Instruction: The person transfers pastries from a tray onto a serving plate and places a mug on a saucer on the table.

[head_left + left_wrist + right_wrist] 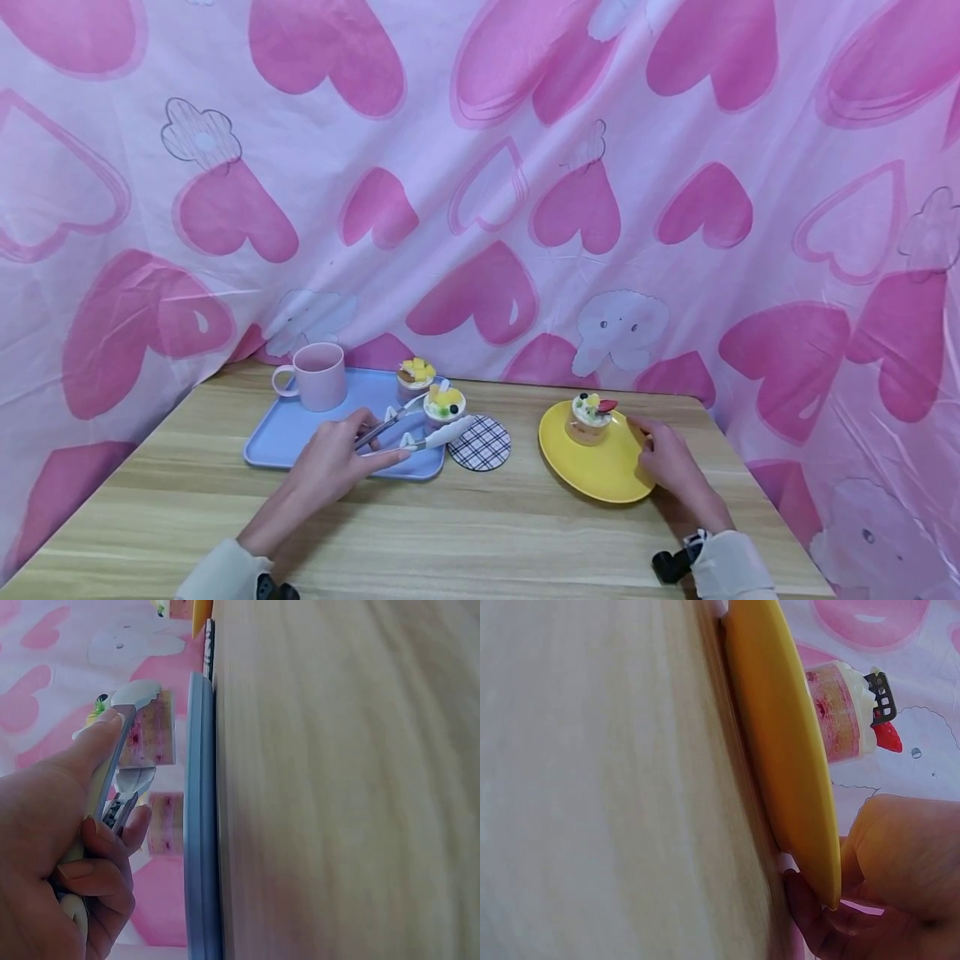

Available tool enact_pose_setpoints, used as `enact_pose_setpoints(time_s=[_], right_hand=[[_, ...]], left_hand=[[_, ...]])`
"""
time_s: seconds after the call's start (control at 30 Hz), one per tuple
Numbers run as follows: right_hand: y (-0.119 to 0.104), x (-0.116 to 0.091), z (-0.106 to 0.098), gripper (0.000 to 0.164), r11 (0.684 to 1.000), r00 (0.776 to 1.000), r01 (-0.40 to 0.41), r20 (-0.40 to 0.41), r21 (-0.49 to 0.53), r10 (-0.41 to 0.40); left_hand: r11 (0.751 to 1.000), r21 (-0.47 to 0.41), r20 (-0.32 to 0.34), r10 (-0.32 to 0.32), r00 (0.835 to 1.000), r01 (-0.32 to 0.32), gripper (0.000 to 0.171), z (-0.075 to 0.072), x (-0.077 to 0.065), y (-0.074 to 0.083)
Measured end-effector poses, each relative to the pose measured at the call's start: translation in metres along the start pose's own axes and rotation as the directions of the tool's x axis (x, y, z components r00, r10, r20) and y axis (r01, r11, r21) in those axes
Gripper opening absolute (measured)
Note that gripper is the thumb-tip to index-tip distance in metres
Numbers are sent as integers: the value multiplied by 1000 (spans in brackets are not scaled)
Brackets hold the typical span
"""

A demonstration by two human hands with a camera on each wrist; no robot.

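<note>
My left hand (pixel 337 454) holds a pair of metal tongs (pixel 442 433) with white tips. The tips stand on either side of a small clear dessert cup (pixel 444 405) topped with cream and fruit, at the right end of the blue tray (pixel 281 452). In the left wrist view this layered cake cup (pixel 155 731) sits between the tips; whether its base touches the tray is hidden by the rim. My right hand (pixel 669 457) grips the right edge of a yellow plate (pixel 600 479), thumb above and fingers below. On that plate stands another dessert cup (pixel 588 423) with a strawberry slice.
A pink mug (pixel 321 379) stands at the tray's back left. Behind the tongs, a third dessert cup (pixel 415 382) with yellow cubes is on the tray. A round checked coaster (pixel 483 446) lies between tray and plate. A heart-patterned curtain (pixel 480 208) hangs behind the wooden table (pixel 495 533).
</note>
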State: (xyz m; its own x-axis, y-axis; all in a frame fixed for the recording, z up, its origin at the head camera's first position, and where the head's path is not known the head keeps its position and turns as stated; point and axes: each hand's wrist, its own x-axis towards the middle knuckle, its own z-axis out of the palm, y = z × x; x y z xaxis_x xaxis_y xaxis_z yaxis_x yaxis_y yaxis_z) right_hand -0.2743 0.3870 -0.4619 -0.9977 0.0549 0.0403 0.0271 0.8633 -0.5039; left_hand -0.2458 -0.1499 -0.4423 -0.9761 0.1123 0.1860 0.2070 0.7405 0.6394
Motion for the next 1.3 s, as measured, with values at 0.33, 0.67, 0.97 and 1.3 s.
enact_pose_setpoints(time_s=[0.33,0.67,0.97,1.3], right_hand=[[0,0,1,68,1000,1000,9,2,-11,-9],[1,0,1,68,1000,1000,28,-5,-8,-28],[1,-3,0,68,1000,1000,15,1,-2,-15],[-1,-2,0,68,1000,1000,20,1,-8,-20]], left_hand=[[998,-56,27,9,1000,-7,68,9,2,7],[998,-63,38,24,999,-21,66,19,3,16],[997,-56,35,48,998,-46,64,25,4,23],[995,-89,48,55,997,-51,65,33,7,31]])
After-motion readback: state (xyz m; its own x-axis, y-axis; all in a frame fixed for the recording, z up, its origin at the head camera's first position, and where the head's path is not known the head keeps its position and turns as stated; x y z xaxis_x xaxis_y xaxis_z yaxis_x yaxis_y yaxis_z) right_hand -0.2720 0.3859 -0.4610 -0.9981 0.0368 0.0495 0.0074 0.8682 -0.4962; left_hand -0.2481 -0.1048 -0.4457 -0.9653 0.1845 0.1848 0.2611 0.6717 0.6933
